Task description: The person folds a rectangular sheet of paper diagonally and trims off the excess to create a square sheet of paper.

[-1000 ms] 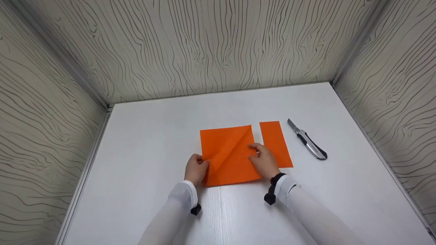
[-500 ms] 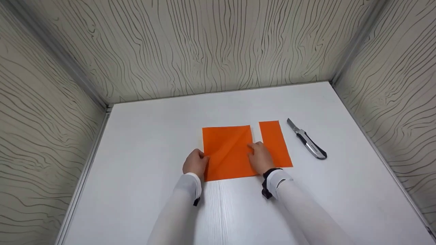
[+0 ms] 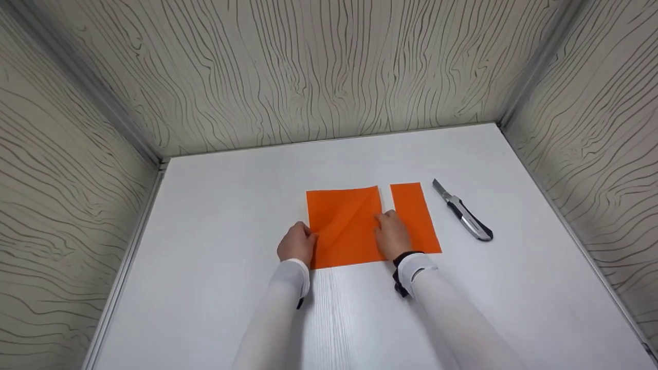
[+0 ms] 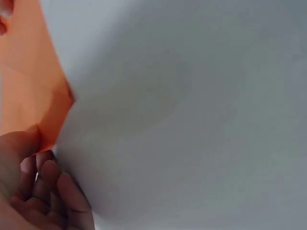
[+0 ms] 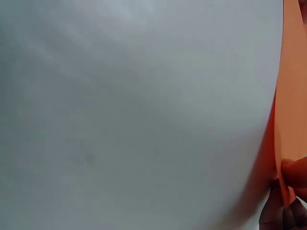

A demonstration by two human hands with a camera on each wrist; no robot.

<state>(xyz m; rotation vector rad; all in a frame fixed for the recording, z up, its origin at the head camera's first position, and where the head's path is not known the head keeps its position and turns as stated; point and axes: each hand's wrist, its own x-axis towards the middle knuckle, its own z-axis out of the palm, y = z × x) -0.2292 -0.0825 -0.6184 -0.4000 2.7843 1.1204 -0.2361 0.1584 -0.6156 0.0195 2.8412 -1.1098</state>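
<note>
A square sheet of orange paper (image 3: pixel 342 226) with a diagonal crease lies in front of me on the white table. My left hand (image 3: pixel 298 244) pinches its left edge, thumb on top and curled fingers beneath, as the left wrist view shows. At the opposite edge my right hand (image 3: pixel 392 236) pinches the paper between thumb and fingers; in the right wrist view that edge of the orange sheet (image 5: pixel 290 96) bends up a little. Beside the right hand lies a narrow orange paper strip (image 3: pixel 414 216), partly covered by that hand.
A utility knife (image 3: pixel 465 216) with its blade out lies to the right of the strip, blade pointing away. The white table (image 3: pixel 221 216) meets wood-patterned panels (image 3: pixel 318 72) at the back and both sides.
Both hands have shifted slightly away from the body with the square sheet, and its near edge has moved away too. The right fingers have closed on the right edge. Strip and knife stay put.
</note>
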